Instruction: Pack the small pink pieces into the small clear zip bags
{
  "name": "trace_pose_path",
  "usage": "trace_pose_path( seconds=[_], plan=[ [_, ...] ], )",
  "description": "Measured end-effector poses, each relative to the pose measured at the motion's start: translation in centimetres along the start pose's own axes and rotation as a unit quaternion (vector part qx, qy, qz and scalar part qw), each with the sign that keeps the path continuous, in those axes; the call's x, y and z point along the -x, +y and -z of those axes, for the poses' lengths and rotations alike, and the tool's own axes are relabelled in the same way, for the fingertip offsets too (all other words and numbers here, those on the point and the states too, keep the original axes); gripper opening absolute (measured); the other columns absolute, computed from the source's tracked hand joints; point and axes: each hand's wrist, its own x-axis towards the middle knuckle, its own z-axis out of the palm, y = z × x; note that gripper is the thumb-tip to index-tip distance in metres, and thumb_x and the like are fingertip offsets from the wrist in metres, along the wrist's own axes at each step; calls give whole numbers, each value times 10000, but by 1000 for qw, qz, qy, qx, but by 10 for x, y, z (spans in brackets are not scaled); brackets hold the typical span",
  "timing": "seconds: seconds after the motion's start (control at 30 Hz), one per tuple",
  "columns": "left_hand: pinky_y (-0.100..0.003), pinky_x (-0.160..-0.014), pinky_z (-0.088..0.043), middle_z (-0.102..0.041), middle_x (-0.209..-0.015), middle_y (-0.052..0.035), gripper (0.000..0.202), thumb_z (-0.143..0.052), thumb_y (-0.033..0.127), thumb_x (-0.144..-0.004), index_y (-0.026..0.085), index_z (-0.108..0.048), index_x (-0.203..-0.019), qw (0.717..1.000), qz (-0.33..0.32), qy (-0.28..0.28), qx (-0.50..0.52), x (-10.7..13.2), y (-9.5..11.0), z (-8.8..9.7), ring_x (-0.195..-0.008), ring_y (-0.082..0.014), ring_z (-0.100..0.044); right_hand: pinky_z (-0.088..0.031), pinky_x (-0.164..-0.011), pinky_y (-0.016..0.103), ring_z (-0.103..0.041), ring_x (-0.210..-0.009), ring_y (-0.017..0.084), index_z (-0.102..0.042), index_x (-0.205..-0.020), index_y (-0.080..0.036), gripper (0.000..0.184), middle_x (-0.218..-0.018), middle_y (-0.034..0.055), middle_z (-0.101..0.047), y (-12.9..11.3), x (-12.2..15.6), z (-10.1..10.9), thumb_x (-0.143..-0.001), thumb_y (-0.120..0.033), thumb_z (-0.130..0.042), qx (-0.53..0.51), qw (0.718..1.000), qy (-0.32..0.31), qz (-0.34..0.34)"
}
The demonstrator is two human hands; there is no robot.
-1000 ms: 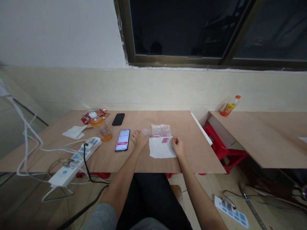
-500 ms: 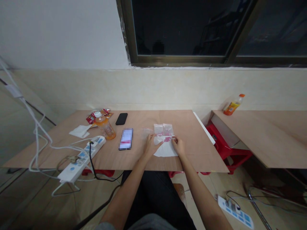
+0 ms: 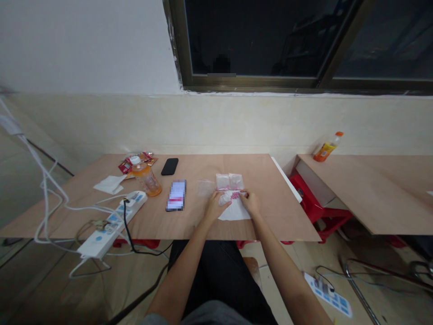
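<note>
My left hand (image 3: 215,204) and my right hand (image 3: 249,201) are both at a white paper sheet (image 3: 235,211) on the wooden table (image 3: 189,216). Small pink pieces (image 3: 235,195) lie on the sheet between the two hands. The left fingers are pinched on a small clear plastic bag (image 3: 223,197) at the sheet's left edge. The right fingers are pinched near the pink pieces; what they hold is too small to tell. More clear plastic bags (image 3: 229,181) lie just behind the sheet.
A phone with a lit screen (image 3: 176,195), a black phone (image 3: 169,166), an orange drink bottle (image 3: 145,177), snack wrappers (image 3: 126,165), a tissue (image 3: 110,184) and a power strip (image 3: 111,217) with cables sit to the left. A second table (image 3: 372,189) with a bottle (image 3: 326,147) stands right. A red stool (image 3: 318,207) is between them.
My left hand moved right from the loose clear bag to the sheet's left edge and pinched a small bag there. The right hand stayed by the pink pieces.
</note>
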Motion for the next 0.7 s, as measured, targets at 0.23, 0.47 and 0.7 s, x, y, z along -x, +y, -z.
trace_pose_path(
  seconds=[0.23, 0.47, 0.7],
  plan=[
    [-387, -947, -475, -615, -1079, -55, 363, -716, 390, -776, 214, -618, -1079, 1000, 5, 5, 16, 1, -3, -3, -1065, -221, -579, -323, -535, 228, -602, -643, 157, -711, -1042, -232, 300, -725, 22, -659, -9, 5, -1, -858, -415, -559, 51, 998, 8, -37],
    [-374, -921, -481, -621, -1072, -56, 356, -727, 383, -764, 213, -629, -1061, 999, 14, -2, 39, -1, -5, -4, -1032, -215, -593, -311, -536, 231, -602, -635, 164, -715, -1012, -223, 318, -722, 38, -673, -10, 10, -4, -887, -437, -514, 53, 998, 37, -20],
    [-389, -923, -472, -625, -1086, -74, 381, -733, 396, -755, 202, -624, -1064, 999, 14, -9, 36, -1, -5, -3, -1045, -226, -587, -306, -538, 234, -584, -603, 161, -710, -1007, -205, 345, -693, 40, -666, -10, 15, -4, -902, -447, -487, 20, 998, 60, 31]
  ],
)
